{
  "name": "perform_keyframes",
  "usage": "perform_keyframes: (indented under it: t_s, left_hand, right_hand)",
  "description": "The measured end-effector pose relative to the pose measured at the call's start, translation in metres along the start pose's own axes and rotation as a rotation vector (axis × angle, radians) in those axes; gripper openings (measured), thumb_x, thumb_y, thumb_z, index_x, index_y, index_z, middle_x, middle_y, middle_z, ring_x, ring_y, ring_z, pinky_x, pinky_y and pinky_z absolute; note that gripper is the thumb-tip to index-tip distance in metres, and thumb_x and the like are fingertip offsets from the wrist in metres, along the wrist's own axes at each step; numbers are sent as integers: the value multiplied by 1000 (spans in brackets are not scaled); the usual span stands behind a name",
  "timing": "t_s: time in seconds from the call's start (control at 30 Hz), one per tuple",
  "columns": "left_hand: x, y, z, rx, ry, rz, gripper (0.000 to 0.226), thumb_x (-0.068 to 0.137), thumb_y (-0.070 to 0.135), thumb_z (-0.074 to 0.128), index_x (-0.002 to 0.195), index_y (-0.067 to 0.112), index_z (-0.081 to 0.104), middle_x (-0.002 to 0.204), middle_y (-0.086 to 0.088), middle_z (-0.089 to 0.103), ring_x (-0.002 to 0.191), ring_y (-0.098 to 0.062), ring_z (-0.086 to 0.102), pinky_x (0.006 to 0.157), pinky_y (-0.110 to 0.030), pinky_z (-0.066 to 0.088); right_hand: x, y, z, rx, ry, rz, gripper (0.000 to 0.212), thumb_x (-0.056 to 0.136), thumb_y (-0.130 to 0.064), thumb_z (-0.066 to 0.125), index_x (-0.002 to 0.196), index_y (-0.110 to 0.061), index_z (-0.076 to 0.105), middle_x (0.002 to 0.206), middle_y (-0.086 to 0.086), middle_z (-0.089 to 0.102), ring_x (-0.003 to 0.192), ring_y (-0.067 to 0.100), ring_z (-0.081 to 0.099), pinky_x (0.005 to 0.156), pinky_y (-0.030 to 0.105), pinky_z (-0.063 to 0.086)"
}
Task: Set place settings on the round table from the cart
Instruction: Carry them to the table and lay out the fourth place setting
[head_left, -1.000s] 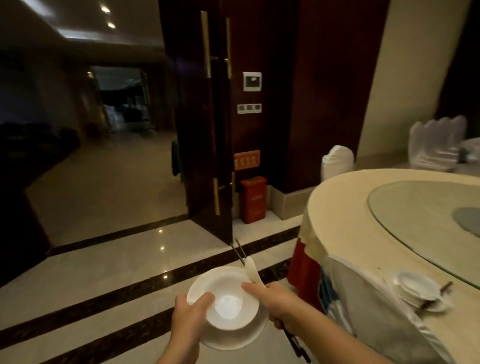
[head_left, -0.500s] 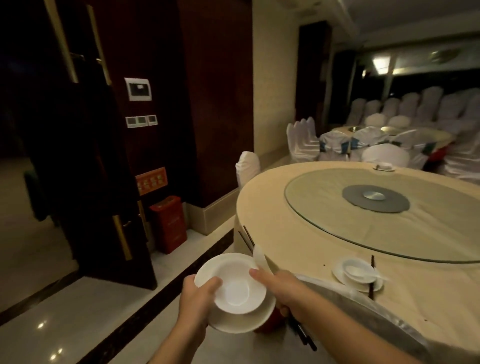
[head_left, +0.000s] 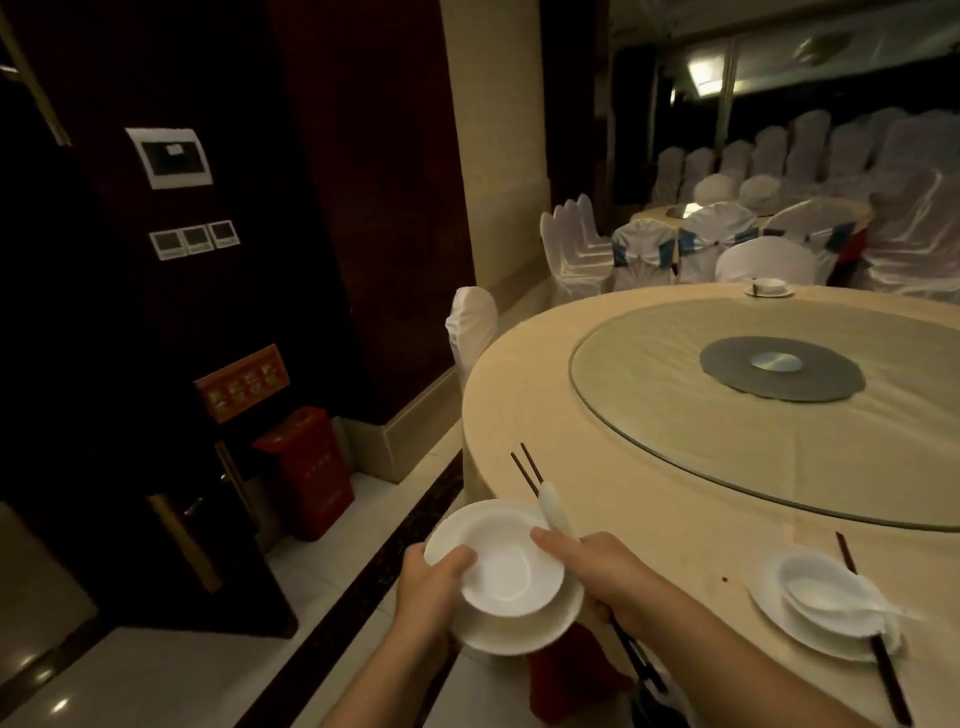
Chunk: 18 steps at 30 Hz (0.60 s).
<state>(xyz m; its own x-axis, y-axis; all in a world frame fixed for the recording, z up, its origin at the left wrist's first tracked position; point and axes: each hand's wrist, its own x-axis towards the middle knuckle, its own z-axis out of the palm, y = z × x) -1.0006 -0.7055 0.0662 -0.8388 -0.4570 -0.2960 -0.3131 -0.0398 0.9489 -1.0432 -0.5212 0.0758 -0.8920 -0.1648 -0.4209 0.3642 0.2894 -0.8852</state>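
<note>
My left hand (head_left: 434, 587) clamps the near rim of a white bowl (head_left: 496, 561), thumb over the edge; the bowl sits on a white plate (head_left: 524, 631), and my fingers go under both, out of sight. My right hand (head_left: 597, 574) is closed around a pair of dark chopsticks (head_left: 527, 467) and a white spoon (head_left: 551, 509), with the forefinger laid out on the bowl's far rim. The chopstick tips stick out past the spoon; their back ends run under my wrist and get lost in the dark below (I can't follow them to the end). The stack hangs over the floor just off the edge of the round table (head_left: 597, 457), not touching the cloth.

To my right on the table lies a finished setting (head_left: 821, 603): plate, bowl, spoon in the bowl, chopsticks along its right side, their lower ends nearly cut off by the frame. A glass turntable (head_left: 675, 415) fills the middle. At the far edge is another setting (head_left: 769, 287), too small and blurred to sort into pieces. A covered chair (head_left: 470, 327) stands at the left, half hidden behind the table. The cart is nowhere in view.
</note>
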Motion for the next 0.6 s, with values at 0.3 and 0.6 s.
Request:
perform_keyframes:
  t_s: [0.3, 0.6]
  left_hand:
    - [148, 51, 4, -38, -14, -7, 38, 82, 24, 67, 114, 22, 47, 103, -2, 58, 92, -22, 61, 67, -35, 54]
    - [342, 80, 11, 3, -141, -24, 41, 81, 29, 67, 116, 27, 45, 103, 3, 57, 91, -16, 60, 59, -28, 51]
  right_hand:
    - [136, -71, 19, 24, -23, 17, 59, 80, -58, 69, 95, 0, 67, 56, 2, 46, 36, 11, 32, 39, 23, 24]
    - [292, -130, 60, 81, 56, 52, 58, 81, -56, 68, 94, 1, 67, 52, 0, 45, 36, 10, 30, 38, 22, 26]
